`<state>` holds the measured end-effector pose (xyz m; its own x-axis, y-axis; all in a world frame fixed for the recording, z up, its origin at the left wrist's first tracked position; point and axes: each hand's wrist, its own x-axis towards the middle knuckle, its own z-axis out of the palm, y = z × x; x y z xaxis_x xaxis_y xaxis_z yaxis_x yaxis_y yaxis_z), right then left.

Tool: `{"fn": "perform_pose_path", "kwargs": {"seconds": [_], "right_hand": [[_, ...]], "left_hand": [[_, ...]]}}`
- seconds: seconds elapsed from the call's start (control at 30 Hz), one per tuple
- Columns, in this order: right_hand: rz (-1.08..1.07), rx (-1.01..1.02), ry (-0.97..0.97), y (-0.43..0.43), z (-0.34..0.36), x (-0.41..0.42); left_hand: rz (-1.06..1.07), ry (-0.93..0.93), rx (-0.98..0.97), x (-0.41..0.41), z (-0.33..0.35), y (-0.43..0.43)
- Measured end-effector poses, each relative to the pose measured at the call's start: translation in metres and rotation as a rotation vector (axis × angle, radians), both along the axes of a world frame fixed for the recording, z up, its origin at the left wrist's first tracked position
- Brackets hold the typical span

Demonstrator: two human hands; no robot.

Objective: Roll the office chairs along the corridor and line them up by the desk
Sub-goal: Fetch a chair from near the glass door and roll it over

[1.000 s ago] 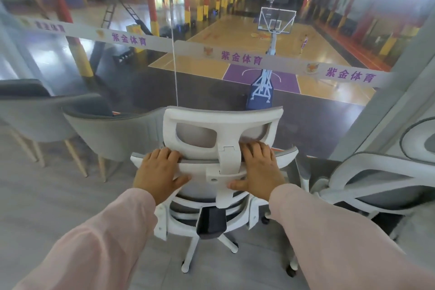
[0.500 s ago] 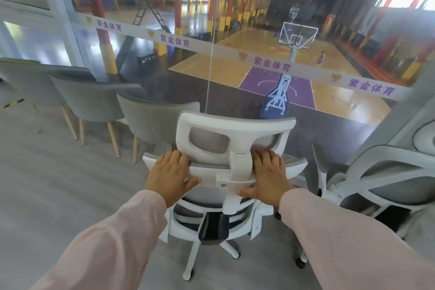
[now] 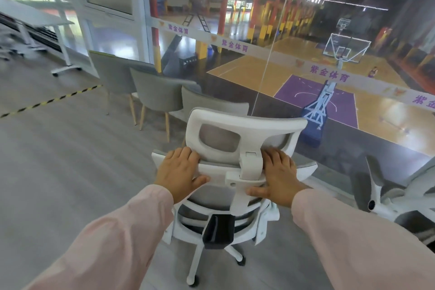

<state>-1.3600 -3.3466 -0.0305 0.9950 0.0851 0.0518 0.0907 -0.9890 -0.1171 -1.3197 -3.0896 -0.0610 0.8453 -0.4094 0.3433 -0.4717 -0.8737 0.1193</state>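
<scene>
Two hands clamp the chair's [image 3: 244,139] backrest top: left hand [image 3: 180,175] and right hand [image 3: 279,176] flank the headrest post. Chair sits directly ahead of grip; surface [image 3: 35,16] lies far ahead-left, nearer left hand.

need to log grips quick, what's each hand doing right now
Left hand: closed on the top of the white office chair backrest.
Right hand: closed on the same backrest, right of the headrest post.

Office chair [image 3: 242,146] in front, armchairs [image 3: 162,96] left ahead, second office chair [image 3: 386,195] right, glass wall [image 3: 270,66] beyond.
</scene>
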Motion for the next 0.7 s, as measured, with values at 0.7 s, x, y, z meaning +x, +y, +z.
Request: {"fn": "perform_pose_path", "kwargs": {"seconds": [0.7], "right_hand": [[0.599,0.047,-0.081,0.293,-0.012,0.323]], "left_hand": [[0.645,0.105,-0.072,0.161,0.004,0.26]]}}
